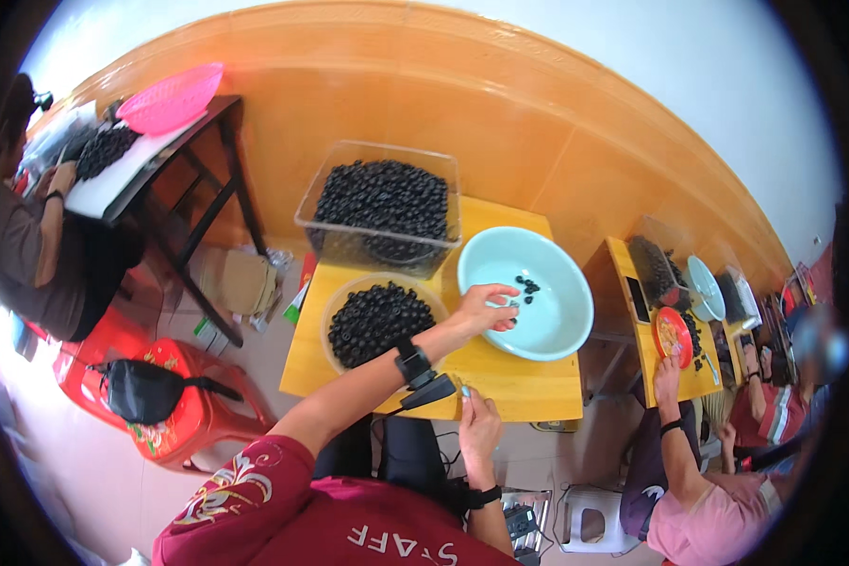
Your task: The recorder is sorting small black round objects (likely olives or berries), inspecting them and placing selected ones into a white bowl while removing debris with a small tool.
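Observation:
My left hand [489, 309] reaches over the pale blue basin [575, 325], its curled fingers and thumb apart. A few small round black pieces, olive-like, [528, 288] lie in the basin beyond my fingertips. By the table's front edge, my right hand [479, 424] is closed with a small blue-tipped thing [464, 391] between its fingers; its kind is too small to tell. Behind my left forearm stands a round tub [327, 325] of the same black pieces. Farther back, a clear plastic box [377, 236] is heaped with them.
Everything before me stands on a yellow wooden table [528, 401] against an orange wall. A black bag [146, 389] rests on a red stool [203, 415] at left. Co-workers sit at a dark table [219, 111] on the left and another yellow table [635, 325] on the right.

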{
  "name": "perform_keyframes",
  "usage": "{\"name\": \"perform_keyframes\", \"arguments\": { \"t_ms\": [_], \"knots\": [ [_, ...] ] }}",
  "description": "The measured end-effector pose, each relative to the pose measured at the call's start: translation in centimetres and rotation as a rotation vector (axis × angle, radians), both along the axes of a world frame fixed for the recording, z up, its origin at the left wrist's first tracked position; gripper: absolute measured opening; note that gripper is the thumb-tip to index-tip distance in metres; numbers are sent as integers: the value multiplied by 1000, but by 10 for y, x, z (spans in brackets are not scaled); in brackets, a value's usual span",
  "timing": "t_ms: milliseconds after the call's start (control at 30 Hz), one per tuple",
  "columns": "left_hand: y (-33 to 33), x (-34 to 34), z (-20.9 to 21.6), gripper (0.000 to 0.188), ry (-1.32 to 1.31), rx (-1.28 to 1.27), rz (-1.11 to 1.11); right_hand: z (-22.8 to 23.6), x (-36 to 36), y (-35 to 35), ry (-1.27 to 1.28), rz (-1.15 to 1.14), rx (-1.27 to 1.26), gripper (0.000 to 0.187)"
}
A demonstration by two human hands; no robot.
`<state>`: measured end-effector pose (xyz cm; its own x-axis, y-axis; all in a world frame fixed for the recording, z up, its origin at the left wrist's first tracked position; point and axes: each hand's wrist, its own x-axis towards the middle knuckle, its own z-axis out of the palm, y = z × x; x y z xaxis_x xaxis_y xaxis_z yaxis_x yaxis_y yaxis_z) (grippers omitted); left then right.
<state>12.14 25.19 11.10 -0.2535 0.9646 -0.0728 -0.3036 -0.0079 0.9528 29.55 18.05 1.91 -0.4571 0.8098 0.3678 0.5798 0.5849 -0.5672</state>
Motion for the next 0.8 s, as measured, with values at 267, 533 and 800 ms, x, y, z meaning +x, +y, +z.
{"name": "perform_keyframes", "arguments": {
  "t_ms": [267, 533, 800],
  "knots": [
    [-95, -45, -17, 20, 222, -23, 23, 6, 1, 8, 11, 26, 36, 22],
    [-159, -106, -52, 17, 740, -156, 425, 8, -1, 4, -63, -15, 19, 22],
    [-114, -83, -65, 26, 1276, 17, 422, 7, -1, 3, -83, -77, 14, 22]
  ]
}}
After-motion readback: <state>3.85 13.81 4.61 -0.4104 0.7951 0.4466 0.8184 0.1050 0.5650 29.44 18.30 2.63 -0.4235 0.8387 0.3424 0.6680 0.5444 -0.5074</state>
